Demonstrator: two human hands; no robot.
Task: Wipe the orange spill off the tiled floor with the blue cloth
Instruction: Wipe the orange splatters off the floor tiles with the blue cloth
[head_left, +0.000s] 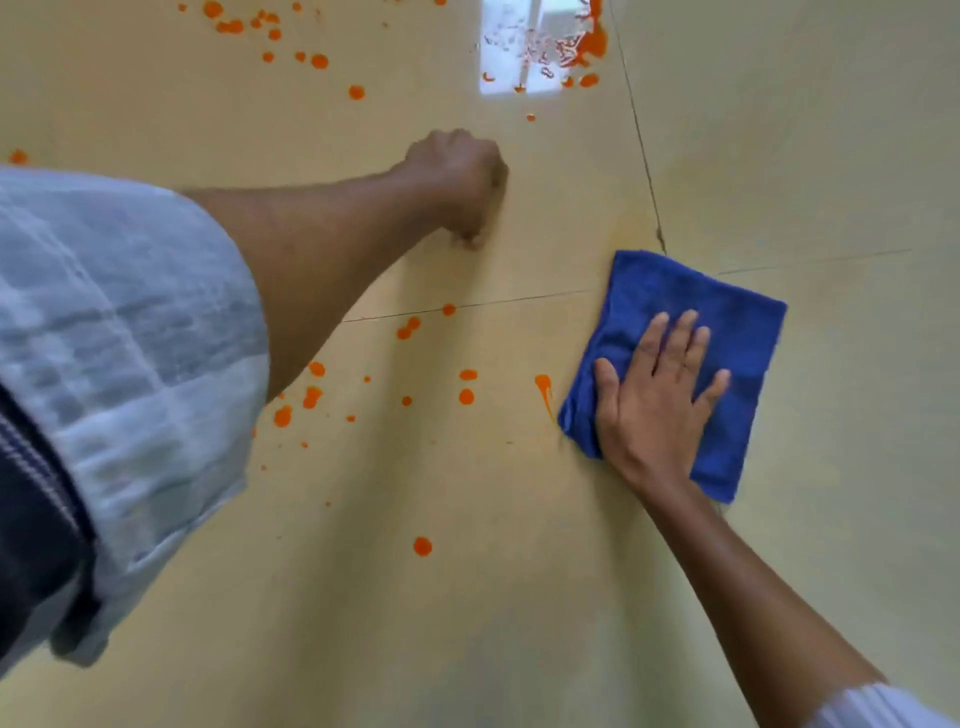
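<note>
Left hand (457, 182), closed in a fist, braces on the tiled floor (519, 597). Orange spill (466, 396): drops lie between the hands, the nearest streak just left of the cloth. Right hand (657, 395), fingers spread flat, presses the folded blue cloth (691, 312); a leftward sweep likely follows.
</note>
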